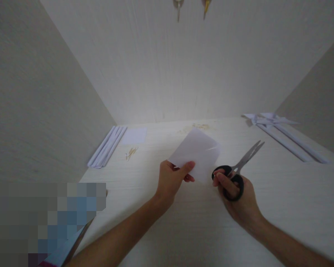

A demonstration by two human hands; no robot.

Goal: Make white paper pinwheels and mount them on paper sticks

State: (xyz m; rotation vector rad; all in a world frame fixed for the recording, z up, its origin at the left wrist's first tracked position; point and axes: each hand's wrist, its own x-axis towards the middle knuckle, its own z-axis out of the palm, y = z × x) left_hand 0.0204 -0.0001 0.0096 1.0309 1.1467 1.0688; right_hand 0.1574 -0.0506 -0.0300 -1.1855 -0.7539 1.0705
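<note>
A square sheet of white paper (200, 148) is pinched at its lower left edge by my left hand (174, 176), thumb on top. The sheet is tilted, with a faint crease near its right corner. In my right hand (239, 196) is a pair of scissors (246, 155) with black handles, fingers through the loops. Its blades point up and to the right, slightly parted, and are apart from the paper.
Rolled paper tubes (107, 146) lie at the left beside a flat white sheet (134, 136) and several small sticks (131, 152). Folded paper pieces with long tubes (289, 144) lie at the right. Small scraps (200, 126) sit near the back wall (167, 74). The lower left corner is pixelated.
</note>
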